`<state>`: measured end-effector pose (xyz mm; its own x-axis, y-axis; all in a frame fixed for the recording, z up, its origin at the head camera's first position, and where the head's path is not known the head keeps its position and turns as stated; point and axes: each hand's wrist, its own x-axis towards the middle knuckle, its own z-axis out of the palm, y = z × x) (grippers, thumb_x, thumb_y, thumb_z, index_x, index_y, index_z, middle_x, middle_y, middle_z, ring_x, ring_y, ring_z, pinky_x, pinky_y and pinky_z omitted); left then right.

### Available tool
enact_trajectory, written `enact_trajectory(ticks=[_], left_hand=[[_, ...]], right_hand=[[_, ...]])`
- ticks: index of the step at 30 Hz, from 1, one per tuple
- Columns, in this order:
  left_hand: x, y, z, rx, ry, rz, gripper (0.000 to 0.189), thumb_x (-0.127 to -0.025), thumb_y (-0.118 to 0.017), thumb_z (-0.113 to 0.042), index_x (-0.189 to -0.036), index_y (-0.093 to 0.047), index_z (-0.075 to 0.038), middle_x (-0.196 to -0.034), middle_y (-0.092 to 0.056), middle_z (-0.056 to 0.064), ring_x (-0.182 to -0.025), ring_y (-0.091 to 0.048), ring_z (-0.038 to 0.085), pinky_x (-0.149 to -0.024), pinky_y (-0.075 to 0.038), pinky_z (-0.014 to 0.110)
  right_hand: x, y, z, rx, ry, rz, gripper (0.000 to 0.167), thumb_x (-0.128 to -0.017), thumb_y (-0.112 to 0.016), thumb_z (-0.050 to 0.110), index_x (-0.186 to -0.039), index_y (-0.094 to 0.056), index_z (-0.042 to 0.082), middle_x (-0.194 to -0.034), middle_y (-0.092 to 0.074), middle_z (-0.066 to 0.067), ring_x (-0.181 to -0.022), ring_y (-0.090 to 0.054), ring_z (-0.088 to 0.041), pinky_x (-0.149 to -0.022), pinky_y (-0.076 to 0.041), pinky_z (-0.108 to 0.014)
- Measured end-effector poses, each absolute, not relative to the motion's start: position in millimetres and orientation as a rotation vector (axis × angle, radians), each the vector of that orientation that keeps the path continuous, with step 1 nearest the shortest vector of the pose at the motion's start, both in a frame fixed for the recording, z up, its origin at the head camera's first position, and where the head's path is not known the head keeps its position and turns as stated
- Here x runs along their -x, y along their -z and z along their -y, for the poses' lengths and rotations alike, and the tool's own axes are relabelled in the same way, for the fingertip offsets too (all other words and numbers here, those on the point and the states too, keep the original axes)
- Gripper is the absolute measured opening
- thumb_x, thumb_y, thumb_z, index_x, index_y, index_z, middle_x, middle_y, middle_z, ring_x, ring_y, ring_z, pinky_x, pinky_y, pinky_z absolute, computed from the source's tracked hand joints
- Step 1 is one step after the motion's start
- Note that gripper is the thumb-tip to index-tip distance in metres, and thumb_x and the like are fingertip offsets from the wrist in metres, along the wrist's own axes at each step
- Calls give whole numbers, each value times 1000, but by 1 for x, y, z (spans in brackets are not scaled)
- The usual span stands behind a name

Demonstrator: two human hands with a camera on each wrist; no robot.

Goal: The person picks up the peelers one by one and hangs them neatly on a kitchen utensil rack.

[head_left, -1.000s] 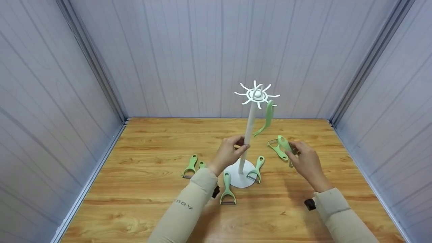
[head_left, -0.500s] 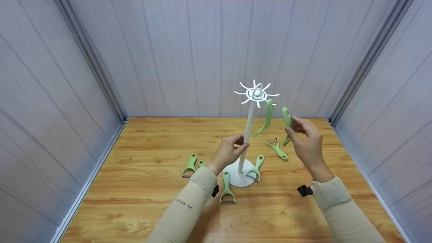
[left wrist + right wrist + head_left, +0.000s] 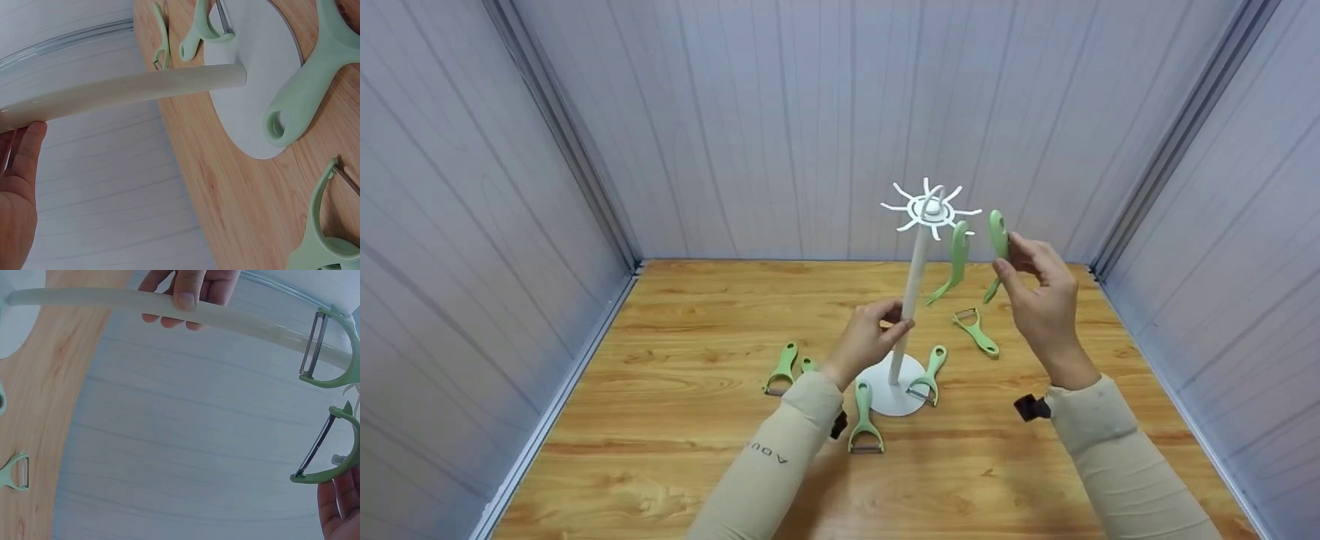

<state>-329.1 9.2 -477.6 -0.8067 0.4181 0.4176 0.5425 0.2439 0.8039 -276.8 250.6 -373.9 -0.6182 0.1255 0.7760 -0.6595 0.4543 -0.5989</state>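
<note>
My left hand [image 3: 870, 337] grips the white pole [image 3: 915, 277] of a stand partway up, thumb on one side and fingers round the other. White hooks [image 3: 931, 211] fan out from the stand's top, and a green peeler [image 3: 959, 255] hangs from one at the right. Just right of it, my right hand [image 3: 1042, 300] pinches a second green peeler [image 3: 997, 236] by its handle, hole end up and blade end down. The two peelers are apart; in the right wrist view the held peeler's blade [image 3: 315, 444] shows beside the hanging one's blade [image 3: 313, 346].
A peeler [image 3: 976, 332] lies on the wooden table [image 3: 675, 450] right of the stand. Another peeler [image 3: 930, 375] overlaps the round white base [image 3: 894, 409]. More peelers lie in front [image 3: 865, 424] and left [image 3: 784, 367] of it. Pale walls [image 3: 780, 127] enclose the table.
My right hand has lifted its peeler from beside the one on the table, up to near the hook height beside the hanging peeler. My left hand has stayed on the pole.
</note>
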Motion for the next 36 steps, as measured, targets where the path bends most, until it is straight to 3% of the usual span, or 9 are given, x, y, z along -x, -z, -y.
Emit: enact_trajectory(ticks=[5,15,18,25,36], left_hand=[[329,476,-10,915,1616,2380,18,-107,-70,-7,-123,-75,0,-107,-79,15,-102,-77,25,-88,-67,28],[329,477,-9,908,1632,2398,20,-108,-68,-8,-126,-74,-1,-107,-78,15,-104,-76,24,-89,-67,28],[330,476,-10,908,1632,2400,19,-108,-68,-8,-125,-75,-2,-107,-79,14,-103,-76,23,-89,-67,29],[330,477,-10,903,1626,2376,18,-107,-69,-8,-124,-75,-2,-106,-79,15,-102,-76,24,-88,-68,29],[329,477,-11,915,1622,2370,20,-107,-69,-6,-125,-74,0,-106,-79,16,-102,-77,25,-88,-67,27]], right_hand=[[277,366,-247,-469,-1249,1886,36,-98,-73,-10,-134,-71,-8,-115,-72,-24,-106,-66,2,-96,-56,-13],[280,359,-244,-540,-1249,1858,37,-97,-74,-8,-134,-70,-9,-116,-72,3,-107,-67,-1,-96,-58,-16],[281,359,-242,-552,-1244,1856,37,-98,-74,-9,-135,-70,-9,-116,-73,0,-107,-67,-1,-95,-58,-16],[282,358,-237,-542,-1234,1875,37,-98,-73,-9,-135,-70,-10,-116,-72,-24,-107,-66,1,-96,-57,-15],[283,359,-235,-535,-1239,1894,35,-100,-72,-8,-135,-70,-10,-116,-71,-27,-106,-64,3,-95,-56,-13]])
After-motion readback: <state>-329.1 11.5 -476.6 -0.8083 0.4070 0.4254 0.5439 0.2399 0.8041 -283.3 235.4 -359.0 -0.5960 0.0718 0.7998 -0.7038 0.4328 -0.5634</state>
